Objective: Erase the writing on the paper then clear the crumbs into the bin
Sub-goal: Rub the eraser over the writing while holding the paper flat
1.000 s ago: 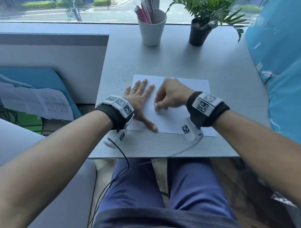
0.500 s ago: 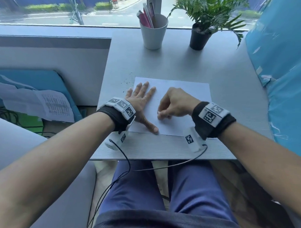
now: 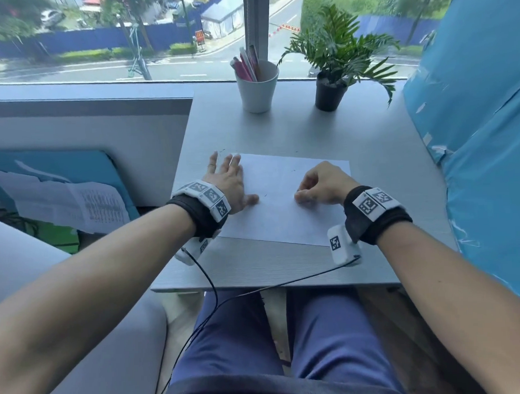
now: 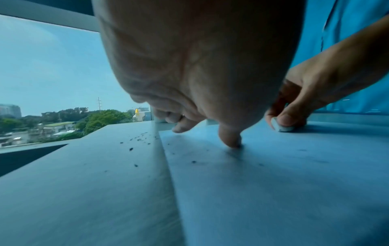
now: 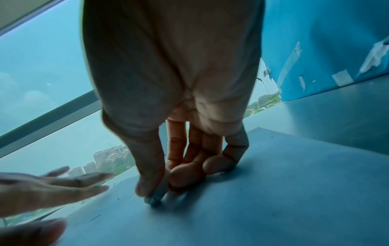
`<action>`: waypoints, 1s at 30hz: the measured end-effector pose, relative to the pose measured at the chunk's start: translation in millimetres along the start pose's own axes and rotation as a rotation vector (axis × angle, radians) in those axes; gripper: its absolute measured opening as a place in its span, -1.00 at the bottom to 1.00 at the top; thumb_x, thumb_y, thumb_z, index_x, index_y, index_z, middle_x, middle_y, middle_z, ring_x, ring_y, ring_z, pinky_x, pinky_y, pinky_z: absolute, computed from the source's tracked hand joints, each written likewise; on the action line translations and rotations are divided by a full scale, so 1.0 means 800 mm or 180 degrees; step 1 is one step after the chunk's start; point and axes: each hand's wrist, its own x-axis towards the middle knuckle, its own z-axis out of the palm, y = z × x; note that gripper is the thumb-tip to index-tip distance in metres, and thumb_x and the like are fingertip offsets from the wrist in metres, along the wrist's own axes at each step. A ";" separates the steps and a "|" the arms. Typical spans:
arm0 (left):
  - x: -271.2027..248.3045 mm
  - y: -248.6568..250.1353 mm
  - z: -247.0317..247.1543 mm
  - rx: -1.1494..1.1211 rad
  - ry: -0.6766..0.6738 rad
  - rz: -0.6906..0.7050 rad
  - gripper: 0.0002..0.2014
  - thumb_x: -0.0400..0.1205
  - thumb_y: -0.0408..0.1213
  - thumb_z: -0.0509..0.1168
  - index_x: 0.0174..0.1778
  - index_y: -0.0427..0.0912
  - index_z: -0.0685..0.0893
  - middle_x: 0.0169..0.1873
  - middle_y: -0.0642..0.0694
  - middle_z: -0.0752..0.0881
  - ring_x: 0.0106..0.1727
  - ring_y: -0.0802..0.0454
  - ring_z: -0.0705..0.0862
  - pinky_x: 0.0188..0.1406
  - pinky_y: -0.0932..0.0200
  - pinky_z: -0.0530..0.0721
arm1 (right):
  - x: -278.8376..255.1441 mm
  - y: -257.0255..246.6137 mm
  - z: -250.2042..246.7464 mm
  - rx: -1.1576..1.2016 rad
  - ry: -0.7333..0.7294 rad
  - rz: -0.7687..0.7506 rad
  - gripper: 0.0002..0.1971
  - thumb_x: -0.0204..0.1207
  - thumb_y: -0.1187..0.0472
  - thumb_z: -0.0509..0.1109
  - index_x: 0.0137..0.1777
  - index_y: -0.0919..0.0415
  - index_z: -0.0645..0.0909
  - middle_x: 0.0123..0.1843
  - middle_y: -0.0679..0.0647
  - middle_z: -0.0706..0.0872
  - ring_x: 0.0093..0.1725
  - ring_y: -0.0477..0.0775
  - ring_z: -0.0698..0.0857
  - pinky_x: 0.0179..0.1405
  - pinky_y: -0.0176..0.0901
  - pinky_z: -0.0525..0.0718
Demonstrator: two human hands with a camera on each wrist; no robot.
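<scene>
Left hand, fingers spread, pins white paper sheet; right hand pinches small grey eraser. Hard rubbing may crease the sheet or scatter dark crumbs across the counter.

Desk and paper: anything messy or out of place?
Yes. Dark eraser crumbs lie scattered on the desk by the paper's left edge, with a few specks on the sheet itself. Nothing looks torn or spilled; the cup and plant stand upright.
</scene>
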 end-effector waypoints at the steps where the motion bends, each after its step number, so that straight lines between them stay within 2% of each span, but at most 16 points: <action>1: -0.005 0.006 -0.003 0.0015 0.0146 -0.0019 -0.12 0.72 0.31 -0.13 0.74 -0.32 -0.11 0.73 -0.23 -0.22 0.74 -0.12 -0.26 0.63 -0.28 -0.41 | 0.003 -0.002 -0.001 0.0000 0.0013 -0.0003 -0.86 0.34 0.15 0.61 -0.18 0.21 0.80 -0.25 0.01 0.84 -0.32 -0.09 0.74 -0.41 -0.39 0.52; 2: -0.012 0.014 -0.004 -0.0115 0.0292 0.0141 -0.17 0.74 0.26 -0.13 0.74 -0.31 -0.11 0.73 -0.23 -0.22 0.74 -0.12 -0.27 0.65 -0.25 -0.38 | 0.007 -0.002 -0.002 -0.0011 0.0010 -0.0006 -0.86 0.34 0.15 0.62 -0.19 0.21 0.80 -0.26 0.02 0.84 -0.33 -0.10 0.73 -0.41 -0.38 0.52; 4: -0.032 0.036 -0.002 -0.0558 0.0316 0.0956 -0.25 0.77 0.19 -0.13 0.75 -0.19 -0.14 0.73 -0.15 -0.25 0.74 -0.05 -0.28 0.67 -0.15 -0.35 | 0.013 -0.002 -0.003 -0.0072 -0.0007 -0.0018 -0.85 0.34 0.13 0.63 -0.19 0.19 0.81 -0.25 0.04 0.84 -0.34 -0.11 0.72 -0.34 -0.35 0.54; 6: -0.061 0.062 0.010 -0.0803 -0.0059 0.1822 -0.29 0.77 0.18 -0.13 0.76 -0.07 -0.18 0.72 -0.04 -0.28 0.72 0.05 -0.30 0.66 -0.04 -0.37 | 0.015 -0.001 -0.005 -0.0098 -0.0067 -0.0035 -0.85 0.34 0.13 0.64 -0.19 0.19 0.81 -0.23 0.08 0.85 -0.33 -0.09 0.72 -0.27 -0.32 0.56; 8: -0.079 0.071 0.025 -0.0801 -0.0386 0.2134 -0.30 0.76 0.20 -0.14 0.76 0.00 -0.20 0.72 0.02 -0.29 0.71 0.08 -0.32 0.64 -0.02 -0.37 | 0.015 -0.003 -0.006 -0.0106 -0.0102 -0.0061 -0.85 0.35 0.15 0.64 -0.17 0.20 0.81 -0.23 0.08 0.85 -0.31 -0.07 0.74 -0.24 -0.30 0.61; 10: -0.081 0.059 0.037 -0.0651 -0.0387 0.2054 -0.28 0.73 0.26 -0.16 0.74 0.08 -0.24 0.70 0.03 -0.35 0.69 0.06 -0.38 0.62 -0.05 -0.39 | 0.014 -0.003 -0.006 -0.0135 -0.0086 -0.0064 -0.86 0.36 0.15 0.63 -0.17 0.19 0.80 -0.26 0.06 0.84 -0.30 -0.06 0.75 -0.24 -0.30 0.63; 12: -0.073 0.035 0.045 -0.0594 -0.0315 0.1682 -0.20 0.64 0.38 -0.22 0.71 0.10 -0.33 0.67 0.01 -0.43 0.68 0.02 -0.42 0.64 -0.07 -0.39 | 0.013 -0.005 -0.004 -0.0196 -0.0077 -0.0073 -0.86 0.36 0.13 0.63 -0.17 0.16 0.79 -0.29 0.00 0.80 -0.31 -0.09 0.73 -0.30 -0.32 0.57; 15: -0.058 0.011 0.045 -0.0539 -0.0205 0.0832 0.05 0.45 0.54 -0.33 0.71 -0.10 -0.36 0.67 -0.09 -0.41 0.71 -0.06 -0.36 0.69 -0.07 -0.34 | 0.011 -0.006 -0.005 -0.0214 -0.0095 -0.0052 -0.87 0.37 0.12 0.63 -0.19 0.15 0.78 -0.31 -0.04 0.78 -0.35 -0.14 0.71 -0.35 -0.33 0.52; 16: -0.057 0.014 0.043 -0.0485 -0.0129 0.0786 0.09 0.44 0.56 -0.32 0.72 -0.16 -0.35 0.68 -0.12 -0.39 0.72 -0.06 -0.35 0.70 -0.06 -0.32 | 0.010 -0.006 -0.006 -0.0175 -0.0105 -0.0044 -0.87 0.37 0.13 0.63 -0.19 0.15 0.77 -0.32 -0.04 0.78 -0.37 -0.14 0.71 -0.35 -0.33 0.51; 17: -0.059 0.022 0.042 -0.0457 -0.0059 0.0945 0.07 0.48 0.55 -0.28 0.72 -0.18 -0.33 0.69 -0.14 -0.36 0.72 -0.05 -0.35 0.70 -0.05 -0.31 | 0.009 -0.006 -0.006 -0.0146 -0.0111 -0.0052 -0.88 0.37 0.14 0.63 -0.20 0.15 0.77 -0.33 -0.04 0.78 -0.38 -0.14 0.71 -0.34 -0.33 0.51; 20: -0.067 0.053 0.037 -0.0595 -0.0207 0.1865 -0.07 0.62 0.43 -0.14 0.73 -0.07 -0.31 0.70 -0.03 -0.35 0.70 0.07 -0.37 0.67 0.00 -0.36 | 0.008 -0.008 -0.006 -0.0172 -0.0109 -0.0099 -0.89 0.37 0.14 0.63 -0.20 0.13 0.78 -0.31 -0.01 0.79 -0.38 -0.13 0.70 -0.30 -0.34 0.52; 21: -0.065 0.056 0.037 -0.0657 -0.0267 0.1960 -0.10 0.64 0.40 -0.12 0.73 -0.04 -0.30 0.70 0.00 -0.35 0.69 0.09 -0.37 0.65 0.01 -0.37 | 0.008 -0.007 -0.006 -0.0184 -0.0116 -0.0102 -0.89 0.37 0.14 0.63 -0.20 0.13 0.78 -0.31 -0.01 0.80 -0.38 -0.14 0.70 -0.32 -0.34 0.51; 22: -0.058 0.052 0.035 -0.0723 -0.0272 0.1901 -0.12 0.65 0.38 -0.10 0.73 -0.03 -0.31 0.70 0.01 -0.35 0.69 0.10 -0.37 0.65 -0.01 -0.36 | 0.008 -0.007 -0.006 -0.0193 -0.0126 -0.0107 -0.89 0.37 0.14 0.63 -0.19 0.12 0.78 -0.31 -0.01 0.79 -0.38 -0.15 0.69 -0.34 -0.34 0.50; 24: -0.036 0.032 0.030 -0.0875 -0.0269 0.1498 -0.08 0.65 0.38 -0.03 0.73 -0.04 -0.32 0.70 0.01 -0.36 0.70 0.07 -0.37 0.69 -0.09 -0.31 | 0.008 -0.007 -0.007 -0.0190 -0.0139 -0.0091 -0.89 0.36 0.14 0.63 -0.19 0.12 0.78 -0.33 -0.04 0.79 -0.37 -0.15 0.70 -0.32 -0.33 0.51; 27: -0.009 -0.005 0.024 -0.1002 -0.0306 0.0957 0.14 0.50 0.50 0.17 0.72 -0.02 -0.37 0.69 0.04 -0.41 0.70 0.04 -0.38 0.68 -0.10 -0.31 | 0.005 -0.008 -0.007 -0.0226 -0.0118 -0.0054 -0.91 0.35 0.15 0.62 -0.19 0.11 0.79 -0.30 -0.03 0.79 -0.30 -0.10 0.71 -0.32 -0.32 0.54; 30: -0.002 -0.014 0.025 -0.1098 -0.0360 0.0887 0.32 0.34 0.54 0.32 0.71 -0.01 -0.39 0.68 0.06 -0.42 0.69 0.06 -0.41 0.67 -0.09 -0.35 | 0.003 -0.019 -0.003 -0.0398 0.0038 -0.0002 -0.91 0.35 0.21 0.61 -0.17 0.15 0.80 -0.21 0.03 0.78 -0.17 -0.02 0.72 -0.22 -0.28 0.63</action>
